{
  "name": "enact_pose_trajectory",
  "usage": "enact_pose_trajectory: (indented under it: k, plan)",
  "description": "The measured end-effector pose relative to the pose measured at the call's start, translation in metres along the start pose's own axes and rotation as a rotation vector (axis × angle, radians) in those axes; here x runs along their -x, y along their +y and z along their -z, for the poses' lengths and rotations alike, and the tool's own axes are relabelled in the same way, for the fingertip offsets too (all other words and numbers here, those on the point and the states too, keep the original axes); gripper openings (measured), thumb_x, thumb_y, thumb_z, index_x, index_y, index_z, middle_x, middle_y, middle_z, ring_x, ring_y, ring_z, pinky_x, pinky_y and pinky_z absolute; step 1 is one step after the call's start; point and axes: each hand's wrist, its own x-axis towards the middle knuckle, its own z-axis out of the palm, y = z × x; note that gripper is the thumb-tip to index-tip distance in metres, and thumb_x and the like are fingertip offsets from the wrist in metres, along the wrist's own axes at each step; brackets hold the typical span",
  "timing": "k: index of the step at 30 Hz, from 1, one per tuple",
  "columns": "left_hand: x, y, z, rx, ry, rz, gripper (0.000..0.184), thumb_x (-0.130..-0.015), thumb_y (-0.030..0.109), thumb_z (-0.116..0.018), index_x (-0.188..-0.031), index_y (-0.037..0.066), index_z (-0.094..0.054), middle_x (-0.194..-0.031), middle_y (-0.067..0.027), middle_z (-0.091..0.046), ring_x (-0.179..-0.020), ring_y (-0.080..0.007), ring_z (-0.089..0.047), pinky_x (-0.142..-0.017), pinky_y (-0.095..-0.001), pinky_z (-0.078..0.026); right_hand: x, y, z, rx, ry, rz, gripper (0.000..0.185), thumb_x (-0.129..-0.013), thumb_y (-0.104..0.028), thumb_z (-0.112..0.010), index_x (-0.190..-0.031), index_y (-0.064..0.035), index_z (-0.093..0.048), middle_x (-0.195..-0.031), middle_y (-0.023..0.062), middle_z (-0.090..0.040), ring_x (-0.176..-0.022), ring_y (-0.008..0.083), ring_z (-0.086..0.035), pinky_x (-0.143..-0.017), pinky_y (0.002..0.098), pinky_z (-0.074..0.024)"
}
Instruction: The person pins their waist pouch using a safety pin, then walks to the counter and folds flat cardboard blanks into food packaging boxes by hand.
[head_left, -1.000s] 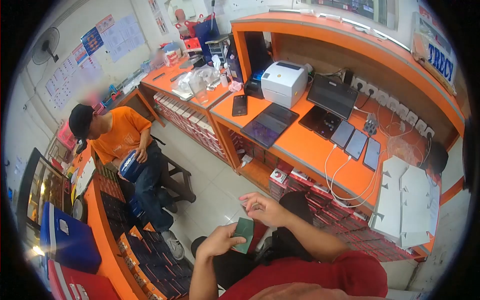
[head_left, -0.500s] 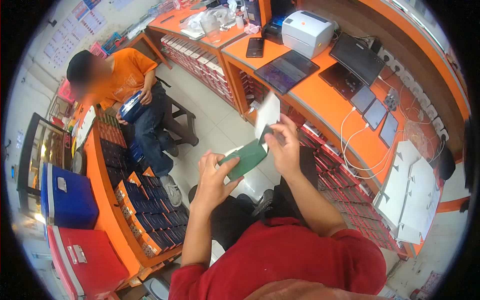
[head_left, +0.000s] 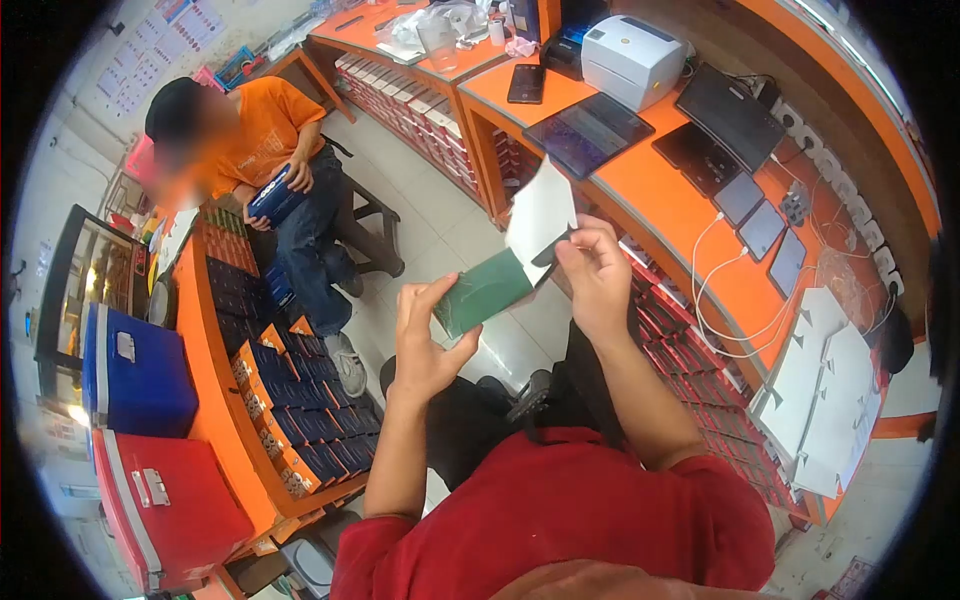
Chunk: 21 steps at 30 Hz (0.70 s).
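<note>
I have the left hand clasping the green box between thumb and fingers. My right hand pinches the dark strip beside the white flap.

This looks like a shop's stockroom or packing room, judging by the goods kept in bulk. Small red boxes are packed tight beneath the orange table on the right, and dark blue and orange boxes stand in rows on the left. The table carries a squat white printer and phones on white cables, with power sockets lined up behind; printed sheets cover the wall
</note>
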Motion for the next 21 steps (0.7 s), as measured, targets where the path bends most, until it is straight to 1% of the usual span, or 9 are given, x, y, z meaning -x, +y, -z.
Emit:
enact_pose_trajectory:
  k: [1,4,10,12,15,18,19,20,21]
  plan:
    - [0.001,0.001,-0.001,0.007,0.029,-0.027,0.070,-0.068,0.004,-0.083,-0.135,0.007,-0.060,-0.104,-0.0129,-0.055,-0.095,-0.0279,-0.055,-0.086,-0.0373,-0.046,0.000,-0.001,0.003,0.032,0.016,-0.015,0.017,-0.098,-0.011,-0.073,-0.103,0.0019,-0.062,-0.129,0.0101,-0.052,-0.104,0.0140,-0.062,-0.091,0.0292,-0.0523]
    - [0.007,0.005,-0.006,-0.075,-0.066,-0.022,0.069,-0.068,0.005,-0.083,-0.134,0.009,-0.063,-0.103,-0.0122,-0.053,-0.094,-0.0274,-0.054,-0.086,-0.0376,-0.047,0.003,-0.008,0.000,0.080,0.019,-0.038,0.019,-0.100,-0.016,-0.071,-0.103,0.0010,-0.062,-0.129,0.0109,-0.053,-0.108,0.0150,-0.061,-0.093,0.0308,-0.0518]
    - [0.008,0.005,-0.012,-0.024,0.005,0.106,0.060,-0.068,0.006,-0.085,-0.126,0.012,-0.070,-0.102,-0.0090,-0.052,-0.100,-0.0261,-0.050,-0.091,-0.0365,-0.043,0.003,-0.020,-0.002,0.285,-0.022,0.089,0.032,-0.093,-0.022,-0.077,-0.114,-0.0006,-0.065,-0.141,0.0166,-0.052,-0.124,0.0253,-0.055,-0.102,0.0381,-0.0482]
    - [0.009,0.005,-0.010,0.031,0.015,0.141,0.059,-0.068,0.005,-0.084,-0.125,0.014,-0.072,-0.102,-0.0083,-0.053,-0.100,-0.0263,-0.049,-0.092,-0.0366,-0.041,0.000,-0.025,0.005,0.410,-0.187,0.137,0.036,-0.088,-0.022,-0.081,-0.116,-0.0042,-0.068,-0.143,0.0173,-0.053,-0.129,0.0313,-0.052,-0.107,0.0430,-0.0429]
    - [0.010,0.006,-0.006,0.086,-0.065,0.139,0.053,-0.067,0.004,-0.085,-0.118,0.010,-0.072,-0.104,-0.0063,-0.049,-0.106,-0.0240,-0.047,-0.097,-0.0358,-0.040,-0.004,-0.035,0.007,0.560,-0.343,0.160,0.035,-0.086,-0.023,-0.082,-0.113,-0.0065,-0.070,-0.140,0.0171,-0.055,-0.130,0.0341,-0.051,-0.110,0.0460,-0.0380]
    - [0.005,0.015,-0.006,0.072,-0.089,0.147,0.051,-0.067,0.001,-0.084,-0.115,0.009,-0.069,-0.105,-0.0069,-0.051,-0.107,-0.0239,-0.049,-0.098,-0.0355,-0.041,-0.002,-0.038,0.003,0.516,-0.465,0.104,0.035,-0.085,-0.022,-0.082,-0.114,-0.0065,-0.070,-0.140,0.0173,-0.055,-0.132,0.0351,-0.049,-0.111,0.0466,-0.0361]
    - [0.005,0.018,-0.007,0.194,-0.058,0.206,0.052,-0.067,0.000,-0.084,-0.115,0.009,-0.068,-0.105,-0.0078,-0.052,-0.107,-0.0249,-0.050,-0.100,-0.0368,-0.041,0.000,-0.030,0.003,0.512,-0.475,0.096,0.034,-0.087,-0.022,-0.081,-0.113,-0.0046,-0.069,-0.140,0.0182,-0.055,-0.127,0.0314,-0.054,-0.107,0.0429,-0.0420]
    - [0.005,0.019,-0.008,0.316,-0.026,0.264,0.053,-0.067,0.000,-0.084,-0.116,0.010,-0.066,-0.105,-0.0086,-0.053,-0.108,-0.0260,-0.052,-0.102,-0.0381,-0.042,0.004,-0.024,0.001,0.509,-0.478,0.095,0.034,-0.087,-0.022,-0.081,-0.113,-0.0046,-0.069,-0.140,0.0182,-0.055,-0.127,0.0314,-0.054,-0.107,0.0429,-0.0420]
    - [0.005,0.017,-0.008,0.313,-0.024,0.266,0.053,-0.067,0.000,-0.084,-0.116,0.010,-0.066,-0.105,-0.0086,-0.053,-0.108,-0.0260,-0.052,-0.102,-0.0381,-0.042,0.008,-0.020,-0.002,0.386,-0.399,-0.023,0.029,-0.090,-0.020,-0.079,-0.110,-0.0029,-0.067,-0.138,0.0180,-0.055,-0.121,0.0279,-0.057,-0.103,0.0400,-0.0451]
